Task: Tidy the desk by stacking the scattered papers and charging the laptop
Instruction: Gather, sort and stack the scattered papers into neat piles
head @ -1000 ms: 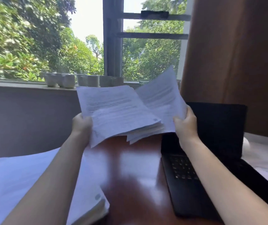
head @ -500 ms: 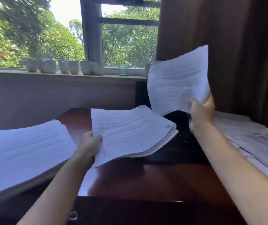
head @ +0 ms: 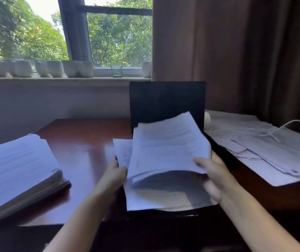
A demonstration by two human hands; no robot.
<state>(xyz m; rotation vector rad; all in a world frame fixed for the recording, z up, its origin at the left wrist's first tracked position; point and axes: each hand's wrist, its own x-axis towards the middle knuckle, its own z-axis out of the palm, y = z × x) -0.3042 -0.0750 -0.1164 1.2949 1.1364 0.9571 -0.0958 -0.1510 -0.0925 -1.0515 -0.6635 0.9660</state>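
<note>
Papers [head: 169, 148] sit between both hands, over the near middle of the desk [head: 87, 142] and in front of the open laptop [head: 167, 100]. The left hand [head: 116, 176] grips their left edge, fingers curled round it. The right hand [head: 216, 177] pinches the right edge, thumb on top of the upper sheets, which arch up away from the lower ones. Blur hides the finer finger positions. To the left a thick paper stack [head: 16, 166] lies on the dark red-brown desk. To the right, loose sheets [head: 263, 151] spread out with a white cable [head: 291, 123] across them. Far behind, a sill [head: 54, 79] carries white cups [head: 23, 68] and a small glass [head: 116, 70] below a window [head: 118, 39] full of green trees. A brown curtain [head: 236, 51] hangs at the right.
</note>
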